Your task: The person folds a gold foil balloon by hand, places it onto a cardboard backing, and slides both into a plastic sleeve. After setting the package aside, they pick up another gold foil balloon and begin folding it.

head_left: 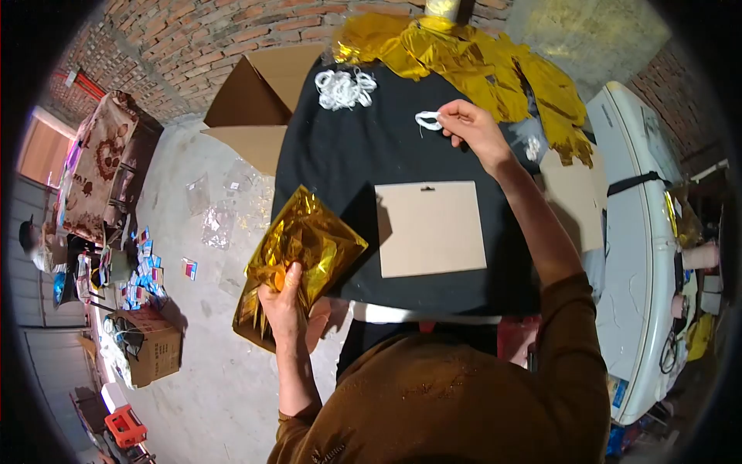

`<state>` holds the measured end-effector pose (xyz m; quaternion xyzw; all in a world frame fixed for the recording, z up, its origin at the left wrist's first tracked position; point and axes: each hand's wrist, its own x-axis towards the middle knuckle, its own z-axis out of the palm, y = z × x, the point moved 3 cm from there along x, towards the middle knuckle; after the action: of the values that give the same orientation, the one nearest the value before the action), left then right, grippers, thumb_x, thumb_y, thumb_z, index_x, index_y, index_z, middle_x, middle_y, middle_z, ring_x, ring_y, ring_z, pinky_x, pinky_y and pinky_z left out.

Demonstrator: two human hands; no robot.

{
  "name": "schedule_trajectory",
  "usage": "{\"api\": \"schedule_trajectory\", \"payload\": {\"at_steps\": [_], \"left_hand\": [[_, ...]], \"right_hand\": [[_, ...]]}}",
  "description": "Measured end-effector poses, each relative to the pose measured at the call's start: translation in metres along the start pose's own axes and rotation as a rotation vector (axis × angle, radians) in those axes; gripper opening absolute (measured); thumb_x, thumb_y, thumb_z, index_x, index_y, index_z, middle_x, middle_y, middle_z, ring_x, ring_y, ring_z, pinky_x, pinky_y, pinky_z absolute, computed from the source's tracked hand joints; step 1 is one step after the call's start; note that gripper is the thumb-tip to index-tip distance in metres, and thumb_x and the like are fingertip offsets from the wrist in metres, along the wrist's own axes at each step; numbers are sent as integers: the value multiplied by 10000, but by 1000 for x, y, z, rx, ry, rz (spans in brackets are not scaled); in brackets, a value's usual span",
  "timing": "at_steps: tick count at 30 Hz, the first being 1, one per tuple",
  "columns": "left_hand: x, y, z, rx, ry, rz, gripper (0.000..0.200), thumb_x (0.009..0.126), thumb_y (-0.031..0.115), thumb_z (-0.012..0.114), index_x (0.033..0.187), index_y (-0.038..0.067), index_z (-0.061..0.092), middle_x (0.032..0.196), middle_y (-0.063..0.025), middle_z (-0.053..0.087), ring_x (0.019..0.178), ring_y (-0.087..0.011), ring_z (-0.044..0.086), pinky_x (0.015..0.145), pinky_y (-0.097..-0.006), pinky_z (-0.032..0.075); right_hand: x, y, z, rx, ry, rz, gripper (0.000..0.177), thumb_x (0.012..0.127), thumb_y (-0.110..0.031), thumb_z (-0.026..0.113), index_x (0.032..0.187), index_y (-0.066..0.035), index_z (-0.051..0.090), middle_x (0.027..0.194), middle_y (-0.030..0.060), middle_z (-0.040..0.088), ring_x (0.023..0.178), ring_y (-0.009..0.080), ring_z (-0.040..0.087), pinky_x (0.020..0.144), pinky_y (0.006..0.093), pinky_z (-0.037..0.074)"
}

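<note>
My left hand [284, 305] grips a bundle of shiny gold foil [309, 240], its thumb on top, at the left front edge of the black-covered table [332, 162]. Over the back right part of the table, my right hand [468, 127] pinches a small loop of white string [427, 121] between thumb and fingertips. A flat beige card [431, 230] with a small dark slot at its top edge lies between and below the hands. A pile of white string loops [345, 89] rests at the back left of the table.
Crumpled gold foil sheets [479, 66] spread along the table's back and right. An open cardboard box [259, 100] stands left of the table. A white appliance [634, 255] is at the right. Plastic wrappers [219, 224] and another box [154, 348] are on the floor.
</note>
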<state>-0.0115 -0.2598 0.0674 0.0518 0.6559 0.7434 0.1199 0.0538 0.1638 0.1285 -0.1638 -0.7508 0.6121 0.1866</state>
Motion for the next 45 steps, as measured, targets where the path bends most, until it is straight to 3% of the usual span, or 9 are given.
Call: {"api": "schedule_trajectory", "payload": {"at_steps": [8, 11, 14, 19, 25, 31, 33, 35, 45], "left_hand": [[4, 26, 40, 240, -156, 104, 165, 948, 37, 713, 1089, -48, 721, 971, -22, 716, 827, -99, 640, 752, -256, 506], [11, 29, 67, 337, -209, 488, 80, 915, 30, 725, 905, -49, 721, 654, 42, 615, 599, -54, 533, 528, -256, 418], [12, 33, 97, 505, -356, 859, 291, 762, -63, 713, 1041, 7, 759, 978, -121, 770, 892, -246, 750, 782, -339, 583], [-3, 39, 140, 781, -485, 1381, 447, 698, 62, 774, 1144, 77, 755, 1126, -82, 754, 1036, -258, 714, 850, -355, 580], [4, 18, 159, 752, -607, 1537, 458, 704, 157, 762, 1158, 97, 752, 1082, -46, 735, 961, -230, 668, 773, -339, 525], [16, 20, 159, 531, -607, 996, 309, 737, 35, 795, 1046, 25, 775, 912, -80, 736, 842, -262, 672, 767, -357, 542], [19, 13, 153, 316, -571, 131, 100, 946, 53, 734, 1007, -17, 771, 925, -37, 757, 846, -120, 684, 751, -270, 544], [27, 7, 152, -16, -627, -103, 132, 983, 75, 716, 1051, -30, 756, 983, -36, 744, 902, -94, 680, 781, -256, 557], [17, 2, 159, -228, -630, -409, 253, 953, 110, 761, 1157, -28, 701, 1086, -93, 741, 948, -156, 714, 865, -301, 585]], "right_hand": [[-113, 3, 14, -670, -17, -551, 104, 916, -69, 734, 1013, -31, 733, 954, 49, 689, 862, 165, 646, 750, 323, 534], [-137, 19, 27, -836, -97, -703, 208, 816, -58, 775, 1019, -33, 737, 1066, 81, 709, 932, 271, 653, 803, 378, 532], [-149, 25, 33, -948, -176, -737, 173, 882, -72, 723, 1049, -26, 729, 1019, 109, 708, 999, 279, 645, 852, 398, 524], [-141, 27, -1, -388, 127, -196, 226, 1042, -144, 569, 1156, 15, 683, 1032, 120, 702, 963, 218, 664, 815, 346, 545], [-148, 32, -1, 365, -139, 374, 553, 1121, -492, 371, 1331, -14, 555, 1090, 128, 691, 948, 182, 692, 751, 319, 555], [-146, 26, 1, 487, -24, 303, 521, 1115, -475, 415, 1325, -12, 529, 1086, 123, 673, 881, 195, 694, 751, 328, 557], [-146, 17, 2, 328, 35, 204, 439, 1118, -377, 461, 1295, 12, 564, 1064, 88, 644, 914, 152, 642, 778, 302, 537], [-143, 13, 1, 128, 69, 85, 356, 1114, -303, 495, 1263, 3, 599, 1039, 64, 634, 905, 124, 616, 771, 277, 525], [-155, -1, 5, 129, -75, 30, 356, 1068, -239, 585, 1324, 8, 575, 1195, 84, 647, 1098, 120, 595, 914, 298, 498]]}}
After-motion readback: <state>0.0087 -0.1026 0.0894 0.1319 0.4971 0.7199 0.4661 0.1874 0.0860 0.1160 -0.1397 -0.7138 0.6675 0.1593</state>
